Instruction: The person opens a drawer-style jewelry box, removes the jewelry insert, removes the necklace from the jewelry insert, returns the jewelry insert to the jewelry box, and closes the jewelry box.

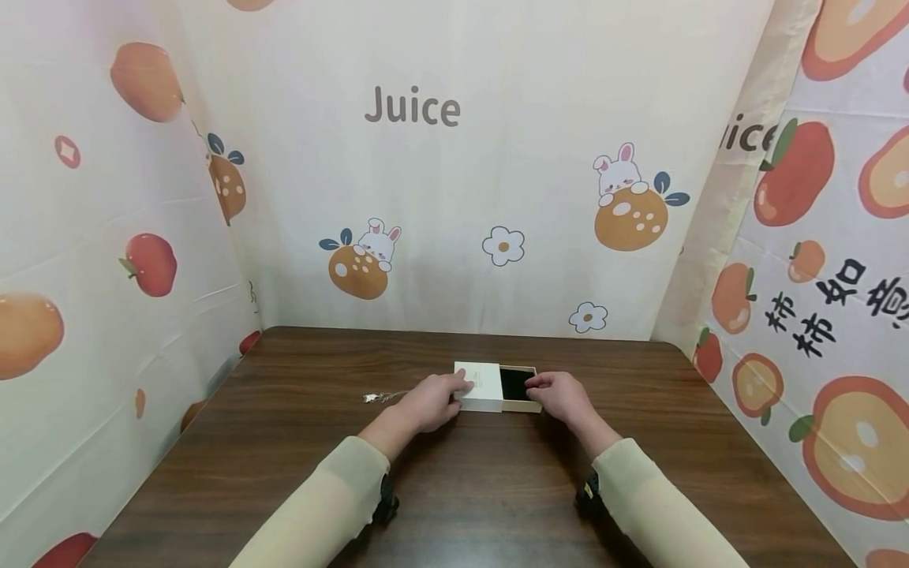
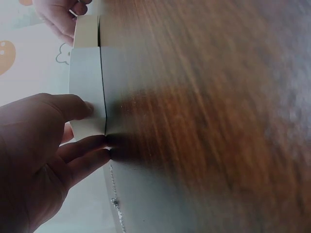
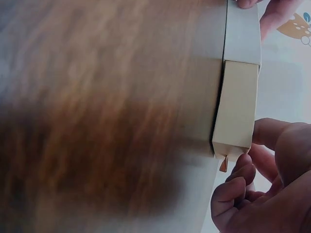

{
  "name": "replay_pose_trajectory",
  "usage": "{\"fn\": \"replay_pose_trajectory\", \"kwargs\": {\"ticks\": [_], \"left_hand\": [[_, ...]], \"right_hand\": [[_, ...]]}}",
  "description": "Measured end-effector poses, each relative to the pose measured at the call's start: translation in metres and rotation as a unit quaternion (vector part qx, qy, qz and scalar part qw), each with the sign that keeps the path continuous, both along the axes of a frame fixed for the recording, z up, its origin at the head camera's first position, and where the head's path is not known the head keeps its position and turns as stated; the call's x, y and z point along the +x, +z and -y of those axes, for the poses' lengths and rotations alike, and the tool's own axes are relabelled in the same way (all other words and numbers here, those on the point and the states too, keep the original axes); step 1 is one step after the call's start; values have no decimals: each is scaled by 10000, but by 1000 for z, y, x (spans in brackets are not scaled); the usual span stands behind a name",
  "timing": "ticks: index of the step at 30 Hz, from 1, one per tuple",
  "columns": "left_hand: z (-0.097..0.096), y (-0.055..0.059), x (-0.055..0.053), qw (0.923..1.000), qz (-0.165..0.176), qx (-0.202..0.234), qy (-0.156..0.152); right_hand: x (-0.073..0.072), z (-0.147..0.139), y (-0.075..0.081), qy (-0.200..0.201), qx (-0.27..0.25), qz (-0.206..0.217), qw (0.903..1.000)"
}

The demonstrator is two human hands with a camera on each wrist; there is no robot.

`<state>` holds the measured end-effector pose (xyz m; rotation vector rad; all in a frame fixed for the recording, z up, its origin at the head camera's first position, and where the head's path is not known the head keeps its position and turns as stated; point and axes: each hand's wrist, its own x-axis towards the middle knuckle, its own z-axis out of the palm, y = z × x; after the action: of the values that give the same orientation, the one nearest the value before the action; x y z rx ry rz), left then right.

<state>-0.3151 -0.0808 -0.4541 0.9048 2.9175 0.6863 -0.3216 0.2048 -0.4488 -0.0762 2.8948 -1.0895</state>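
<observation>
A small white slide-out box (image 1: 486, 386) lies on the table, its cream inner drawer (image 1: 521, 407) pulled partway out to the right. Inside the drawer shows a black lining (image 1: 514, 383). My left hand (image 1: 430, 402) grips the left end of the white sleeve, with the thumb on its near side in the left wrist view. At the drawer's right end, my right hand (image 1: 561, 394) pinches the end wall between thumb and fingers. A small brown ribbon tab (image 3: 224, 164) sticks out below those fingertips. Left of the box lies a thin silver chain (image 1: 379, 397), partly hidden behind my left hand.
The dark wooden table (image 1: 469, 489) extends around the box on all sides. A printed fabric curtain (image 1: 454, 197) hangs behind the table's far edge, and more printed cloth hangs at both sides. Dark straps (image 1: 386, 501) sit around my wrists.
</observation>
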Motion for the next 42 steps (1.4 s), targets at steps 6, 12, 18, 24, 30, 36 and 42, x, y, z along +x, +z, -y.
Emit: {"fn": "replay_pose_trajectory", "kwargs": {"ticks": [6,12,18,24,30,36,42], "left_hand": [[0,-1,0,10000,42,-4,13],[0,0,1,10000,31,12,17],[0,0,1,9999,131,58,56],[0,2,4,9997,196,94,70],[0,2,4,9998,179,121,44],[0,1,3,9998,138,119,32],[0,1,3,9997,186,130,65]], "right_hand": [[-1,-6,3,-106,-181,-150,9997],[-2,-12,6,-361,-461,-198,9981],[-3,-19,3,-395,-369,-214,9983],[-3,-21,0,-363,-240,-74,9990],[-3,-21,-4,-180,76,-77,9998],[-4,-20,-7,-230,100,-101,9996],[-8,-22,-7,-270,56,76,9996]]}}
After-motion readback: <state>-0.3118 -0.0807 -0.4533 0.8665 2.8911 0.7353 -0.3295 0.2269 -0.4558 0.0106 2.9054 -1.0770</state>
